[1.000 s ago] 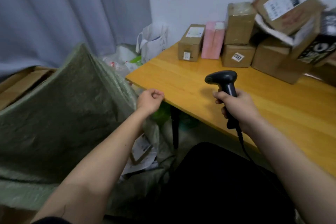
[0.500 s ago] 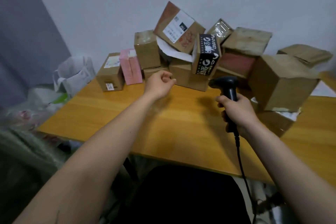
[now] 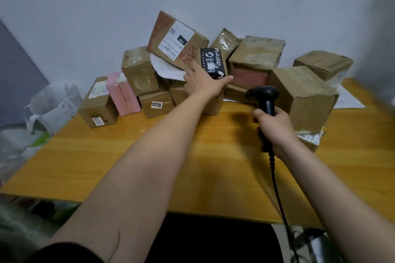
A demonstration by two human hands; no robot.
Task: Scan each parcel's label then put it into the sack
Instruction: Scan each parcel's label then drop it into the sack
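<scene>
The desk [image 3: 106,166] now fills the view, where a second ago the green sack took up the left side; the sack is now out of sight apart from a blurred green scrap at the lower left corner. That swing of the head suggests one parcel is dealt with and the next is being fetched.

The heap of parcels sits along the desk's far edge against the wall: a big brown box [image 3: 303,100] at right, a tilted labelled box [image 3: 177,40] on top, a brown box [image 3: 140,70] beside a pink box [image 3: 124,94], and a small black box [image 3: 211,63] in the middle.

The left hand [image 3: 201,83] was a loose fist half a second ago, short of the pile. It has since reached in and spread, fingers straight, thumb out under the black box. It touches that box and the boxes beneath but grips nothing yet. The black box looks like the next pick.

The right hand [image 3: 271,128] keeps its grip round the handle of the scanner [image 3: 264,96], held upright above the desk just right of the black box, its head turned toward the pile. The cord trails down off the desk's near edge.
</scene>
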